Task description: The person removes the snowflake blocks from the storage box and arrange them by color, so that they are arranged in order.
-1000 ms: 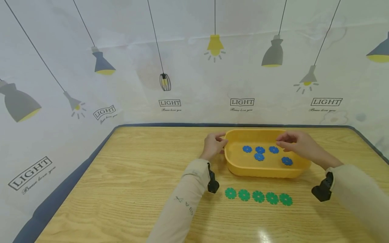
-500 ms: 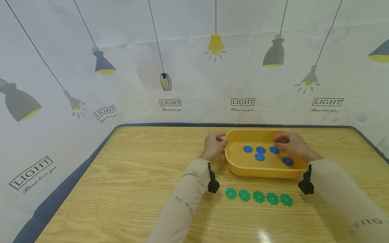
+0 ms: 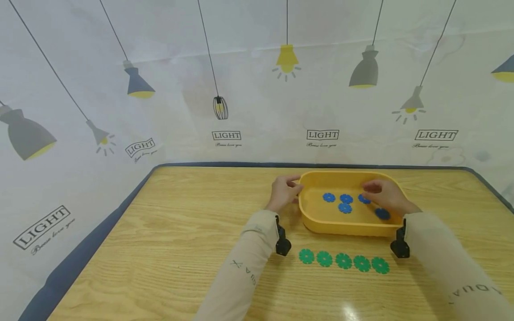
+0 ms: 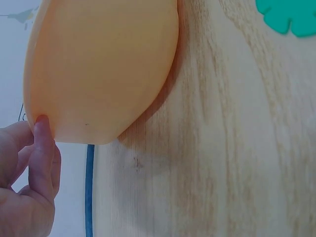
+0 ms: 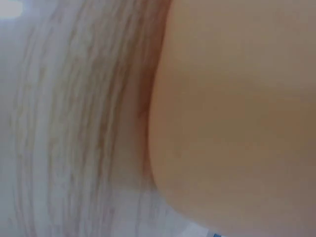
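Observation:
A yellow plastic basin (image 3: 349, 227) stands on the wooden table with several blue flower-shaped discs (image 3: 345, 208) lying on its floor. At its left end my left hand (image 3: 282, 194) holds the rim; in the left wrist view its fingers (image 4: 43, 148) touch the wall at the rim. My right hand (image 3: 387, 195) is inside the basin at the right, its thumb and forefinger beside a blue disc (image 3: 364, 199), partly covering it. Whether they touch that disc cannot be seen. Another blue disc (image 3: 382, 214) lies in shadow below this hand. In the right wrist view the fingers are hidden behind the basin wall (image 5: 232, 123).
Several green flower-shaped discs (image 3: 343, 261) lie in a row on the table (image 3: 180, 232) in front of the basin. A pale backdrop (image 3: 257, 98) printed with lamps stands behind the table's far edge. A black camera (image 3: 283, 245) sits on each wrist.
My right hand has moved left and slightly down over the basin, closer to the right-hand blue disc of the back row. My left hand has stayed at the basin's rim.

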Tool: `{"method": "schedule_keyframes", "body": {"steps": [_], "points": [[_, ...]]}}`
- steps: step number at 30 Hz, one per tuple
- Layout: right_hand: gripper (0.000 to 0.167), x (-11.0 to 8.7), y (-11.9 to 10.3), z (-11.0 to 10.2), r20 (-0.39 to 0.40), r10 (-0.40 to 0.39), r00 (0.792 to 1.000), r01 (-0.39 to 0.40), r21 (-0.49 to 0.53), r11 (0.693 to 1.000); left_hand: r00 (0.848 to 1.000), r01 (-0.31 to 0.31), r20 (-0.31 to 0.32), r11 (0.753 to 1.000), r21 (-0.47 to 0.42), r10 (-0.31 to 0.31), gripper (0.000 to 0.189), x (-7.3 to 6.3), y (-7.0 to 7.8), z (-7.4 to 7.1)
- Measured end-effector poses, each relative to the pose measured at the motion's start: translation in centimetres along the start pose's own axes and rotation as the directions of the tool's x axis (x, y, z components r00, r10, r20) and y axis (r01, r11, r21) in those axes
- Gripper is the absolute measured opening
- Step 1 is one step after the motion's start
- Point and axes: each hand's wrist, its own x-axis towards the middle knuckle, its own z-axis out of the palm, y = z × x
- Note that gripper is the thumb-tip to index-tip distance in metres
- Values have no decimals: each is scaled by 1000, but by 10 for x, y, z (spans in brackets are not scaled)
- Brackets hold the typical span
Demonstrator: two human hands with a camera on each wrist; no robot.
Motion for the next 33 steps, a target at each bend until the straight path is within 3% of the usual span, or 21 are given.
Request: {"method": "schedule_keyframes", "body": {"steps": [13,24,33], "points": [[47,3,5,2,84,-6,996,7,-15,1000,1000,0,-5,1000,12,0,35,0,1,1],[43,0,3,2,112,-66,991,68,-12,998,1000,4,-3,1000,2,-4,34,1,0,1],[40,0,3,3,131,-40,991,40,3,999,1000,11,-2,1000,-6,-11,34,-1,1,0]]}}
